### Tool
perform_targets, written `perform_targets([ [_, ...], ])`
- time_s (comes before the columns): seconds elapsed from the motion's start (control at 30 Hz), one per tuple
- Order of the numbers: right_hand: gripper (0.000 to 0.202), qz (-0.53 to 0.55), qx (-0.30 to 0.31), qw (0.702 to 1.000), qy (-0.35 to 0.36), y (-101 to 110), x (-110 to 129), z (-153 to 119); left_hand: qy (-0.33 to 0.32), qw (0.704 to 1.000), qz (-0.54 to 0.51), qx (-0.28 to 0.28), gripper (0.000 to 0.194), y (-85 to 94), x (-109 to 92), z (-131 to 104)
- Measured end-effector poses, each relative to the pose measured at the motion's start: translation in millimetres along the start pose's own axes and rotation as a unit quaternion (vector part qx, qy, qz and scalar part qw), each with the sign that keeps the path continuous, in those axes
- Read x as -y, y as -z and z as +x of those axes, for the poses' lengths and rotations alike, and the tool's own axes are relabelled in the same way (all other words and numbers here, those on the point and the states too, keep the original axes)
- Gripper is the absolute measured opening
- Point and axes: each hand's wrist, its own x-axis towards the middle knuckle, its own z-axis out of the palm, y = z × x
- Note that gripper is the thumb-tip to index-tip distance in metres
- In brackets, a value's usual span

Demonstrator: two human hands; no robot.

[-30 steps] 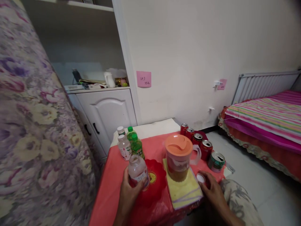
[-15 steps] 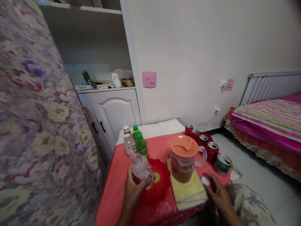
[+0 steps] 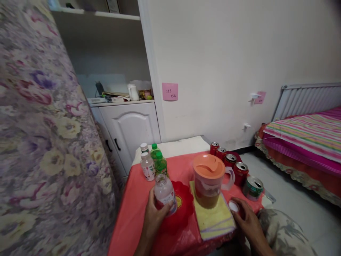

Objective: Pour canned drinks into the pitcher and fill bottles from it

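My left hand (image 3: 157, 209) is wrapped round a clear plastic bottle (image 3: 165, 193) with an uncapped mouth, held over the red scalloped plate (image 3: 183, 213). Between the fingers of my right hand (image 3: 246, 215) is a white bottle cap (image 3: 233, 206), near the table's right front edge. A lidded pitcher (image 3: 208, 181) with an orange top and brownish liquid inside stands between my hands on a folded yellow cloth (image 3: 213, 224). Behind the held bottle are a capped clear bottle (image 3: 147, 166) and green-capped bottles (image 3: 161, 164).
Several opened red cans (image 3: 241, 173) and a green-and-silver can (image 3: 253, 187) line the right side of the red-covered table (image 3: 130, 213). A floral curtain (image 3: 53, 142) hangs at left. A white cabinet (image 3: 133, 128) and a bed (image 3: 306, 142) stand beyond.
My left hand has shifted slightly right with the uncapped bottle, which now stands a little more upright. My right hand stays in nearly the same place with the cap. The view has tilted slightly.
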Motion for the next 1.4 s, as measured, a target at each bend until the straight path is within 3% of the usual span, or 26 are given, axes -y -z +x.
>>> perform_targets([
  [0.3,0.044,0.006,-0.020,1.000,-0.012,8.0,3.7,-1.6,0.016,1.000,0.011,0.001,0.066,-2.2,-6.1,0.9],
  [0.47,0.043,0.044,-0.068,0.997,-0.002,28.3,37.5,-9.8,0.003,1.000,0.000,0.011,0.063,-3.6,-13.0,-1.2],
  [0.63,0.048,0.112,-0.043,0.992,-0.049,41.8,69.6,1.2,0.004,1.000,-0.011,0.015,0.064,-5.6,-13.4,-0.9],
  [0.87,0.052,0.217,-0.021,0.975,-0.030,22.3,71.9,40.2,0.008,1.000,0.005,0.001,0.068,-8.2,4.7,1.9],
  [1.1,0.036,0.325,0.029,0.944,-0.048,2.6,81.9,69.6,0.012,0.999,0.033,-0.012,0.069,-11.8,17.0,3.3],
  [1.4,0.060,0.416,0.109,0.902,-0.048,-8.6,89.6,90.2,0.003,1.000,0.009,0.013,0.084,-13.4,48.4,7.6],
])
